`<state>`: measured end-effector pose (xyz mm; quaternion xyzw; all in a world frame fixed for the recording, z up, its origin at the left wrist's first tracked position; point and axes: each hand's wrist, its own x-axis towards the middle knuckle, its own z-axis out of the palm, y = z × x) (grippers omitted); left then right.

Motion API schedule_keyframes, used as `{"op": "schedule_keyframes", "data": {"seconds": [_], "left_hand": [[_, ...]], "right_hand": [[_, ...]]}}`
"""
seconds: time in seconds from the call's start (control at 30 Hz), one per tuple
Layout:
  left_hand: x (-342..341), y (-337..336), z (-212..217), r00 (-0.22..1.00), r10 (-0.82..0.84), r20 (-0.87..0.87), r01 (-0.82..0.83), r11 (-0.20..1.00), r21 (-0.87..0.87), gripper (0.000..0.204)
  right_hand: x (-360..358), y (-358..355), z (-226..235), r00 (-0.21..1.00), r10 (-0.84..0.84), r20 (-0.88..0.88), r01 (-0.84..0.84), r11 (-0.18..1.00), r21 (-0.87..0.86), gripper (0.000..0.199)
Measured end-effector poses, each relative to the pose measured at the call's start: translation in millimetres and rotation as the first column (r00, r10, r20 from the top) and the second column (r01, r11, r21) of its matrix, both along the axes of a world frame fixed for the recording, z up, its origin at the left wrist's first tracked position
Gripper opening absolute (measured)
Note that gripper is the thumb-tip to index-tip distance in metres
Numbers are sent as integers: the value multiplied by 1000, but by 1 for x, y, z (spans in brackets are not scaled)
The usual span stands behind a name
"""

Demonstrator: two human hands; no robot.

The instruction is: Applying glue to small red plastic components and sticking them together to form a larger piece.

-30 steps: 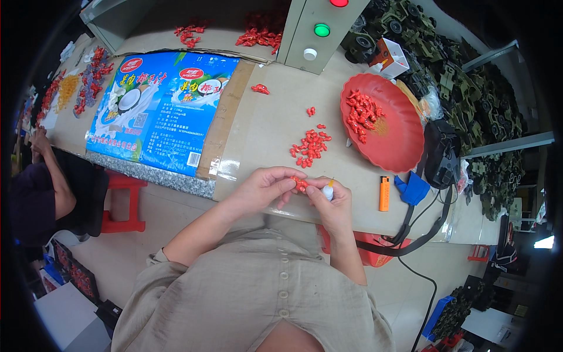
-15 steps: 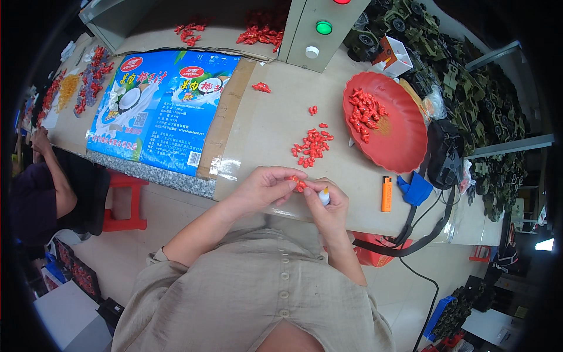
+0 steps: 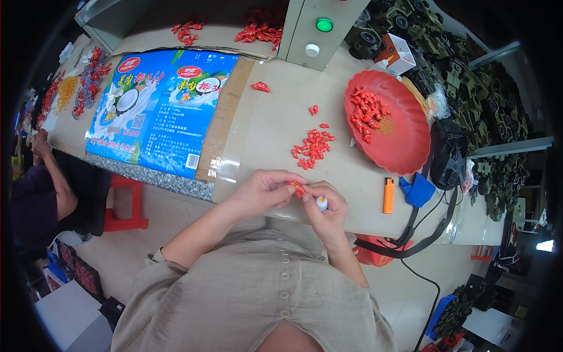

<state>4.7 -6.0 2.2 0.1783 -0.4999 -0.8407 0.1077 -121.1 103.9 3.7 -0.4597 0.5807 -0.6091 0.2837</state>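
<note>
A small glossy red plastic piece [image 3: 297, 189] is pinched between the thumb and fingertips of my left hand [image 3: 265, 190], just over the table's near edge. The fingertips of my right hand [image 3: 327, 210] close in on the same piece from the other side. Tucked in my right hand is a small white bottle [image 3: 322, 203] with a yellowish tip, partly covered by the fingers. Beyond my hands lies a loose pile of small red pieces [image 3: 314, 146]. More red parts [image 3: 368, 111] are heaped in a scalloped red bowl [image 3: 404, 149] to the right.
Right of my hands are an orange lighter [image 3: 388, 196], a blue cloth-like item [image 3: 417, 190] and a black bag [image 3: 448, 155] with straps. Flattened blue printed cardboard [image 3: 158, 117] covers the left side. A grey metal box [image 3: 319, 35] stands behind. Another person's arm [image 3: 56, 176] shows far left.
My hands stay together on the red piece, with only slight finger shifts. The white bottle has turned a little in my right hand. The whole view has shifted slightly.
</note>
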Motion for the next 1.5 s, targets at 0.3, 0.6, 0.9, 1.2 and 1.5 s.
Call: {"op": "schedule_keyframes", "data": {"seconds": [0.3,0.6,0.9,1.2,1.5], "left_hand": [[-1,2,2,1000,20,-9,-20,999,-25,24],[-1,2,2,1000,18,-5,-18,999,-33,24],[-1,1,0,1000,13,-1,-13,999,-46,25],[0,1,0,1000,10,-6,-10,999,-52,25],[-3,9,6,995,100,-3,-100,992,-76,24]], "right_hand": [[0,1,-3,1000,-8,-26,8,1000,6,18],[0,1,-3,1000,-1,2,1,1000,8,19],[1,0,-1,1000,-13,-2,13,1000,1,17],[2,0,-2,1000,-18,2,18,1000,18,17],[4,2,-3,999,-19,-31,19,1000,10,19]]}}
